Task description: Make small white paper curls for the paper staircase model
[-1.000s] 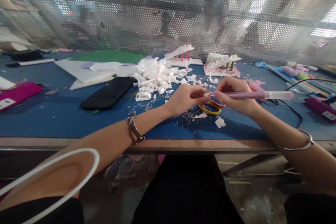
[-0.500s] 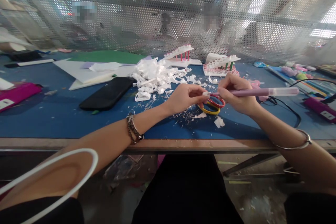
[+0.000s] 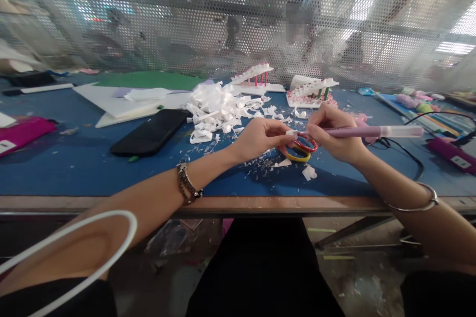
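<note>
**Hands meet over a white bit**

The left hand point(image 3: 260, 139) pinches a small white bit point(image 3: 291, 132) between narrow fingertips; the right hand point(image 3: 332, 134) has its fingers closed round a purple pen point(image 3: 372, 132), tip at the bit, clear end pointing toward the worktop's right edge; the hands nearly touch, held just above the blue worktop point(image 3: 74, 168) near the middle of its front edge. Under them lie a red ring point(image 3: 312, 150) and a yellow ring point(image 3: 297, 159), overlapping; a white scrap point(image 3: 309, 172) lies nearer the front edge. A heap of scraps point(image 3: 217, 106) sits behind the left hand; a black phone point(image 3: 152, 132) lies left of it; two foam models point(image 3: 312, 91) stand by the back edge; a magenta box point(image 3: 22, 131) lies at the left edge.
</note>
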The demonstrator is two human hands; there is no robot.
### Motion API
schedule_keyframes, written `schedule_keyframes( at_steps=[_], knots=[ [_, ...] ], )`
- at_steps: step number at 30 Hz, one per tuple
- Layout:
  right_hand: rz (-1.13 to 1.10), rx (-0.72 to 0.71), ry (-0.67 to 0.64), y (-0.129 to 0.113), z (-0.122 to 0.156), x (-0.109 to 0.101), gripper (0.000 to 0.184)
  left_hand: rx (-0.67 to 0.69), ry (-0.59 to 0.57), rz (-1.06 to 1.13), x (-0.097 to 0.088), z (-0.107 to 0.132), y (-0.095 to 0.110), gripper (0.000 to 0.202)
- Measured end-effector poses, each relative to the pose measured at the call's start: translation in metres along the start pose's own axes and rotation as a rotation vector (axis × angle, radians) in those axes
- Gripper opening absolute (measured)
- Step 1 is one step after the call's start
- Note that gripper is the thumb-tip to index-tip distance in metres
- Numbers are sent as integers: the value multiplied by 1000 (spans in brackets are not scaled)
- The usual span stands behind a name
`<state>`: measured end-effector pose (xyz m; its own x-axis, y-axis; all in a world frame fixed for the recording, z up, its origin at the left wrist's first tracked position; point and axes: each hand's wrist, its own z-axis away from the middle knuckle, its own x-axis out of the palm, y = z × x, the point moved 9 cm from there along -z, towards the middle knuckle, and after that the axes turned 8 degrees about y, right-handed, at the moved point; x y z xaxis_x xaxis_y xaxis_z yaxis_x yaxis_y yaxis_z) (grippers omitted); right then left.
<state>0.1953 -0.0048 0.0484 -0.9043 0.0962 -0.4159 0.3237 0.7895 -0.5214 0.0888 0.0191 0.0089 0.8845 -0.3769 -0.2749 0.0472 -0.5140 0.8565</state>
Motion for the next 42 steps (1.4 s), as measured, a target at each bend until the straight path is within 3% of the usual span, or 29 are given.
schedule_keyframes(
  at_steps=[5,11,14,20,29,42],
  knots=[
    [-44,-34,-36,-4,1,3,16,5,19,27,-2,0,1,26],
    [-57,-58,25,-6,1,-1,16,1,13,58,-1,0,0,26],
    [-59,-59,-35,-6,2,4,16,15,14,35,-1,0,1,28],
    [-38,-73,-2,-9,2,1,17,45,25,-31,-2,0,7,31],
    [-64,-130,8,-14,1,1,14,-38,13,97,-3,0,0,24],
    [-61,-123,32,-13,2,-2,15,-19,-27,180,-1,-1,-1,14]
  ],
)
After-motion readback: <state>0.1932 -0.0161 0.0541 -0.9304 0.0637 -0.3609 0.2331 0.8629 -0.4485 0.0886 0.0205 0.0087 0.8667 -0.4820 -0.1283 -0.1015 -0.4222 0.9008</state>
